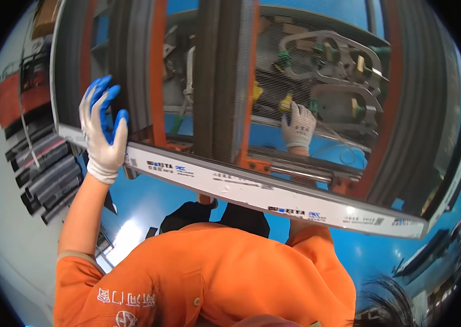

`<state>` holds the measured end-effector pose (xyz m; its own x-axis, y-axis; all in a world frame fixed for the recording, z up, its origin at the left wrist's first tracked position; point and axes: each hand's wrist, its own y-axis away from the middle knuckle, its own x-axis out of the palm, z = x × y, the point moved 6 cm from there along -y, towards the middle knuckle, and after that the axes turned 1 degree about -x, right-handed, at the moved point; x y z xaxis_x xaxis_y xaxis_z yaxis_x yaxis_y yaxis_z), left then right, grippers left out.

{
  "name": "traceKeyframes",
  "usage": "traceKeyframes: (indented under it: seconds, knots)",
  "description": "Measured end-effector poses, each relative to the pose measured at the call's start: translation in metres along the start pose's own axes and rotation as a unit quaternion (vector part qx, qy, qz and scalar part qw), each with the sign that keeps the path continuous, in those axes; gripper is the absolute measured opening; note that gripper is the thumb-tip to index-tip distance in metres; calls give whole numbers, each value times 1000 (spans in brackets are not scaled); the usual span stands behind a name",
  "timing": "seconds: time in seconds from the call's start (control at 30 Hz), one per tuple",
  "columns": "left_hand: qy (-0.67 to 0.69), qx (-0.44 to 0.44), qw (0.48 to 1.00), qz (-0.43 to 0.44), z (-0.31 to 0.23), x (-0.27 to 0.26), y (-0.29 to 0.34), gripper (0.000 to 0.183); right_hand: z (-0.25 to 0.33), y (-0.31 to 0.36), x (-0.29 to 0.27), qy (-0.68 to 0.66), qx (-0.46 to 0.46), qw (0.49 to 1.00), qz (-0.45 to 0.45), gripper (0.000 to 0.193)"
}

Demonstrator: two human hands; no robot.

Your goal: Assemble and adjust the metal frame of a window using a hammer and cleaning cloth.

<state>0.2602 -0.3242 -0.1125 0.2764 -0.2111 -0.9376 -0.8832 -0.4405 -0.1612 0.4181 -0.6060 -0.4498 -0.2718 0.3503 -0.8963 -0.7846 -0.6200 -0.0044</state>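
Observation:
A long framed screen (230,182) with a white-and-grey edge and fine dark mesh lies across in front of me. My left hand (102,128), in a white glove with blue palm and fingertips, is at its near left edge, fingers and thumb spread apart and nothing held. My right arm passes under the frame. Through the mesh I see my right hand (299,128), gloved, its thumb and forefinger closed about the end of a small yellow piece (286,102). The mesh blurs the other fingertips.
Orange-red bars (157,71) and dark beams (214,82) run beneath the screen. Grey looped metal frames (328,41) with green and yellow parts lie on a shelf at right. Dark rolls or profiles (50,174) are stacked at left. The floor (148,201) is blue.

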Motion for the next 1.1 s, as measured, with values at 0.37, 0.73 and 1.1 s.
traceKeyframes:
  seconds: [0.37,0.73,1.1]
  knots:
    - [-76,-1,997,7,2,-8,7,42,17,6,39,220,-27,971,84,55]
    - [-41,26,999,15,6,1,1,45,28,-6,55,-13,4,967,255,52]
    - [-10,21,1000,9,-5,0,3,47,-21,-13,58,51,221,941,252,52]
